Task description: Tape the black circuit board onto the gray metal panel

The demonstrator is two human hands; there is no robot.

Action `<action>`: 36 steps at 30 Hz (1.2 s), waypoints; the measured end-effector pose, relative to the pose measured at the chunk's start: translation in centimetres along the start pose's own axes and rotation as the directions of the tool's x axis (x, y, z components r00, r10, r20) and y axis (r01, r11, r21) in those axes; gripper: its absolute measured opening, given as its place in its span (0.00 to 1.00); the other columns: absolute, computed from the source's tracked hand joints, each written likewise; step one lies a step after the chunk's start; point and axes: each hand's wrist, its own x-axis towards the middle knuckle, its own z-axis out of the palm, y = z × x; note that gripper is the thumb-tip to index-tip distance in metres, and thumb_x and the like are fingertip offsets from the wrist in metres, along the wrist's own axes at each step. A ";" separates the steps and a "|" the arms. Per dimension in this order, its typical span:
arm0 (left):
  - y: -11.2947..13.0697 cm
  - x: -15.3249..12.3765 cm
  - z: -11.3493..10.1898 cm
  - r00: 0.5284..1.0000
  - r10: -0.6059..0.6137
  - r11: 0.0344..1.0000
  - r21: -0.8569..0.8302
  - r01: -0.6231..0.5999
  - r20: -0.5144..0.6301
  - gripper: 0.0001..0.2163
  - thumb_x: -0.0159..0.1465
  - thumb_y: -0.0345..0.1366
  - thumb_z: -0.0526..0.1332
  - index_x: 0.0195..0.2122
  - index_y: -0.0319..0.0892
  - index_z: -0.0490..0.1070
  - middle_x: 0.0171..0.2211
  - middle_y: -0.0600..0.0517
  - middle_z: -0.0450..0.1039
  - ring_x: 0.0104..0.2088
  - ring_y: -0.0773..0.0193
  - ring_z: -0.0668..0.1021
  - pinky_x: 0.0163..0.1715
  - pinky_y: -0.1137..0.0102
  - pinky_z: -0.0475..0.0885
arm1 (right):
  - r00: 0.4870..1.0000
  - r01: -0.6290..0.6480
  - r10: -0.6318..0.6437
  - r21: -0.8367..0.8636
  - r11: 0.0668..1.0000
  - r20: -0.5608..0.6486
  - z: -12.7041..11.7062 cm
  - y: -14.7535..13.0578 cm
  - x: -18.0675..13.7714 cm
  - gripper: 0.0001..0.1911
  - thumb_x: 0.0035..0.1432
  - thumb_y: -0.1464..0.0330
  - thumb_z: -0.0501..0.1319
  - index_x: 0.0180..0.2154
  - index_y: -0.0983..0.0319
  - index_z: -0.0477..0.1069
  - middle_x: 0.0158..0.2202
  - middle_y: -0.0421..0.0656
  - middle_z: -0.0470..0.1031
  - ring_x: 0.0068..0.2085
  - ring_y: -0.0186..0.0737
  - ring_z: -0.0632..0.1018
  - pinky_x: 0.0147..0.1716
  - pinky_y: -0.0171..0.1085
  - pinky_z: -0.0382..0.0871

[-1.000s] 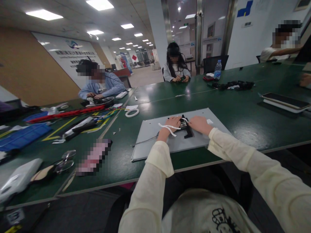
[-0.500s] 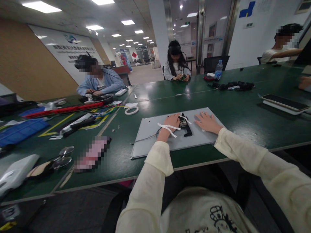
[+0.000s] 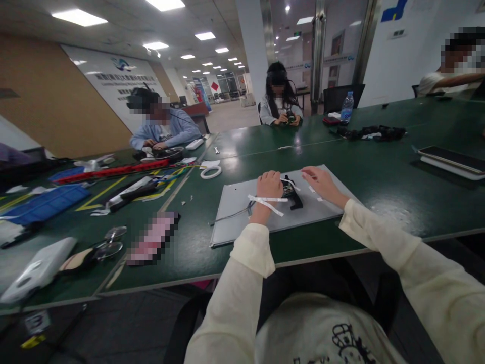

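My left hand (image 3: 270, 186) is closed, its fingers curled down at the left side of a black bracket-like frame (image 3: 296, 202) with a small circuit part inside. Whatever those fingers grip is hidden. White paper-like strips (image 3: 265, 203) cross that wrist, and a thin grey cable (image 3: 231, 217) runs out to the left. Just right of the frame, my right hand (image 3: 324, 183) hovers over the board with bent, parted fingers and nothing visible in them. Small white bits (image 3: 312, 189) lie below it. All this is on a light grey board (image 3: 237, 222).
Left on the green table (image 3: 246, 151) are a tape roll (image 3: 210, 173), a phone (image 3: 153, 237), glasses (image 3: 109, 246) and a blue tray (image 3: 49, 205). A bottle (image 3: 346, 107), a black bundle (image 3: 373, 133) and a flat device (image 3: 452, 161) are to the right. Several people sit around.
My right hand has lifted from lying spread flat on the board, and its fingers have bent. My left hand's fingers have curled more tightly beside the black frame. The view has shifted slightly left.
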 end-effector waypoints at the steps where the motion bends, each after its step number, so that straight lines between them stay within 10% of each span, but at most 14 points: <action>1: 0.2 0.0 0.0 1.000 0.001 1.000 -0.005 -0.001 -0.017 0.13 0.66 0.29 0.49 0.46 0.42 0.70 0.47 0.44 0.72 0.51 0.54 0.71 0.51 0.60 0.64 | 0.998 -0.015 0.008 0.110 0.994 0.060 0.3 -0.9 -0.3 0.20 0.66 0.60 0.48 0.47 0.64 0.71 0.42 0.49 0.77 0.42 0.40 0.77 0.44 0.36 0.68; 8: 1.1 -0.5 0.1 1.000 0.028 0.999 -0.032 -0.028 -0.001 0.11 0.67 0.30 0.51 0.44 0.41 0.71 0.46 0.44 0.72 0.50 0.54 0.71 0.50 0.61 0.65 | 0.924 -0.070 -0.067 0.340 0.938 0.376 2.0 -4.0 -2.2 0.20 0.62 0.55 0.54 0.27 0.63 0.70 0.25 0.40 0.73 0.28 0.33 0.72 0.33 0.31 0.65; 17: -0.7 -0.1 0.5 0.997 -0.066 0.978 -0.200 0.057 -0.034 0.11 0.67 0.32 0.50 0.41 0.40 0.73 0.42 0.45 0.75 0.45 0.58 0.75 0.47 0.65 0.68 | 0.963 -0.114 -0.019 0.471 0.875 0.268 0.5 -2.1 -1.4 0.17 0.59 0.55 0.55 0.30 0.62 0.68 0.25 0.37 0.65 0.26 0.31 0.66 0.28 0.30 0.59; 21: -1.3 0.2 0.2 0.978 -0.175 0.723 -0.660 0.207 0.115 0.24 0.71 0.45 0.41 0.37 0.37 0.74 0.33 0.47 0.77 0.29 0.65 0.78 0.28 0.72 0.69 | 0.975 -0.106 0.010 0.428 0.898 0.221 -0.5 -0.3 -1.0 0.16 0.59 0.55 0.55 0.29 0.62 0.67 0.22 0.35 0.61 0.25 0.31 0.63 0.27 0.32 0.56; 25: -0.7 -0.2 0.0 0.934 0.021 0.439 -0.843 0.311 0.356 0.37 0.69 0.54 0.29 0.34 0.36 0.74 0.30 0.46 0.77 0.20 0.69 0.75 0.16 0.75 0.58 | 0.986 -0.131 0.103 0.223 0.966 0.134 -0.9 1.2 -1.1 0.14 0.57 0.60 0.53 0.24 0.61 0.64 0.20 0.36 0.62 0.25 0.33 0.64 0.28 0.33 0.55; 31: 0.2 -0.9 1.2 0.969 0.065 0.805 -0.586 0.090 0.239 0.17 0.65 0.44 0.55 0.25 0.38 0.71 0.22 0.53 0.72 0.24 0.68 0.72 0.27 0.75 0.64 | 0.991 -0.127 0.127 0.014 0.992 0.030 -0.5 1.6 -1.3 0.20 0.58 0.56 0.51 0.20 0.61 0.61 0.20 0.39 0.64 0.26 0.35 0.65 0.28 0.35 0.53; 36: 0.5 -1.9 0.9 0.982 0.063 0.928 -0.373 0.008 0.178 0.15 0.67 0.38 0.52 0.29 0.38 0.75 0.28 0.49 0.75 0.30 0.65 0.74 0.34 0.72 0.65 | 0.995 -0.065 0.069 -0.059 0.996 0.067 0.4 1.3 -1.7 0.22 0.58 0.52 0.55 0.23 0.62 0.66 0.21 0.40 0.68 0.25 0.34 0.67 0.28 0.34 0.55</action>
